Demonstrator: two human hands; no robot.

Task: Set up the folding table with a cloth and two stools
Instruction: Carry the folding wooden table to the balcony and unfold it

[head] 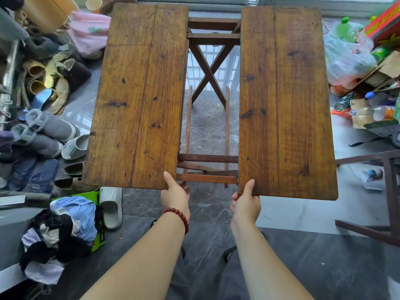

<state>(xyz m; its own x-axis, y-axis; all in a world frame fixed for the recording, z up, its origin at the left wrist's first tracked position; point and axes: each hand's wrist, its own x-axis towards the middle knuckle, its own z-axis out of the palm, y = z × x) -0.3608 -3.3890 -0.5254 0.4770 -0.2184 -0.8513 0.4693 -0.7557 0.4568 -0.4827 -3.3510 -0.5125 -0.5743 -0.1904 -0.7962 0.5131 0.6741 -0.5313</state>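
The wooden folding table stands before me with its top split in two brown leaves. The left leaf (138,98) and the right leaf (285,102) lie apart, with a wide gap showing the crossed leg frame (208,72) beneath. My left hand (175,193) grips the near inner corner of the left leaf, thumb on top. My right hand (245,202) grips the near inner corner of the right leaf the same way. A dark wooden stool (387,191) shows partly at the right edge. No cloth for the table can be picked out.
Shoes and slippers (43,131) crowd the floor on the left. A heap of clothes (62,232) sits on a green box at near left. Bags, bottles and boxes (355,59) pile up on the right. A window sill runs behind the table.
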